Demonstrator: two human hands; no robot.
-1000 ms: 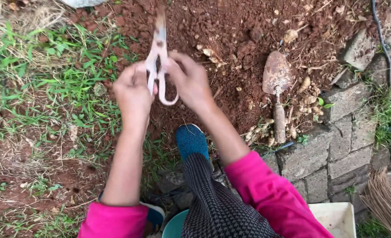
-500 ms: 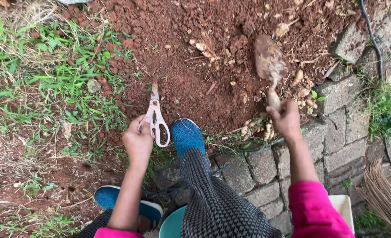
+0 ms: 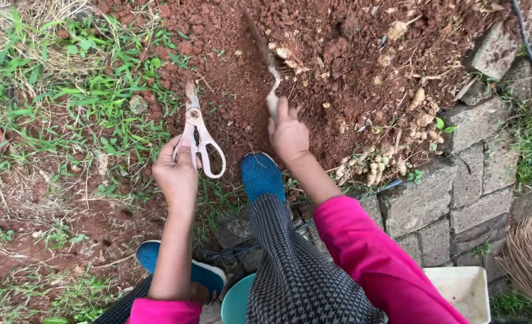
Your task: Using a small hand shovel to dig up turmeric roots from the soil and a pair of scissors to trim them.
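A person crouches over a patch of red soil, seen from above. The left hand is closed around one handle loop of a pair of white-handled garden scissors, whose soiled blades point away from the person, over the edge where grass meets the soil. The right hand is closed around the handle of a hand trowel; the trowel's rusty blade is turned on edge and reaches forward from the hand into the loose soil. The two hands are near each other, with a blue shoe on the ground between and just below them. Both arms wear bright pink sleeves, and a leg in dark patterned trousers runs down from the shoe. To the right of the right hand, a heap of pale knobbly roots lies on the soil beside grey paving blocks. Below the right arm sit a white tub and a teal bucket rim. A straw broom shows at the far right.
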